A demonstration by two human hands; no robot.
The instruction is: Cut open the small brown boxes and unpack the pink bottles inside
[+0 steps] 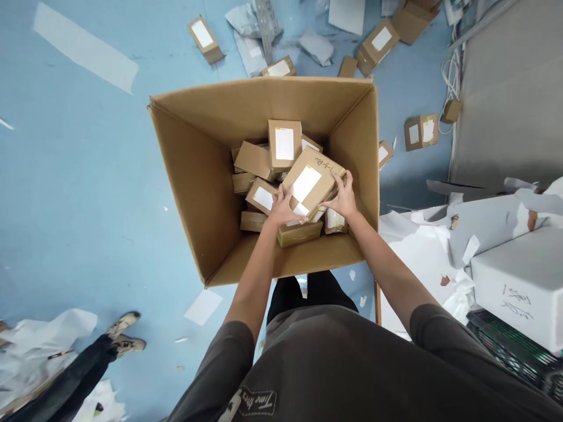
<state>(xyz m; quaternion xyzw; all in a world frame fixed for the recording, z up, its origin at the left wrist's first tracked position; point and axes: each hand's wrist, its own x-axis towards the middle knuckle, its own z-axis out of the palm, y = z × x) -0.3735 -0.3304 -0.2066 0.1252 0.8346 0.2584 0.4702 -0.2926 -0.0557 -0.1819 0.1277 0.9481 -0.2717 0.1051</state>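
Between both my hands is a brown cardboard box (323,170) with a white label and handwriting along its far edge. My left hand (285,208) grips its near left corner, thumb and fingers spread along the edge. My right hand (343,196) is closed around its right side. The box is tilted over a heap of smaller labelled boxes inside a large open carton (180,176). Just beyond it stands another labelled box (278,124); a further box (254,159) leans to the left of that. The undersides of the held box and some of my fingertips are hidden.
Several small boxes (377,44) and crumpled grey bags (316,47) lie on the blue floor beyond the carton. At right are torn white packaging (413,246), a white box (523,281) and a dark crate (505,343). Another person's shoes (127,344) show at lower left.
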